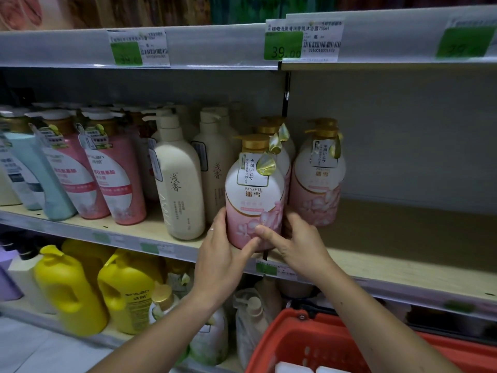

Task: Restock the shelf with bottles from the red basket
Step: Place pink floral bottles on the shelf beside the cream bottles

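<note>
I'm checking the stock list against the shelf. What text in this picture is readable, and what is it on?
"PANSHEE" and "潘雪": the pink and white gold-capped bottle held by left hand and right hand.
"水潤いとサ": its neck tag.
"浅香": cream pump bottle.
"39.00": green price tag.
"750ml", "9350013001572": white label beside it.
Other shelf tags: too blurred.

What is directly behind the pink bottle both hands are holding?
Behind the held pink bottle, gripped by the left hand and right hand, stands a matching gold-capped bottle. Anything further back is covered.
</note>
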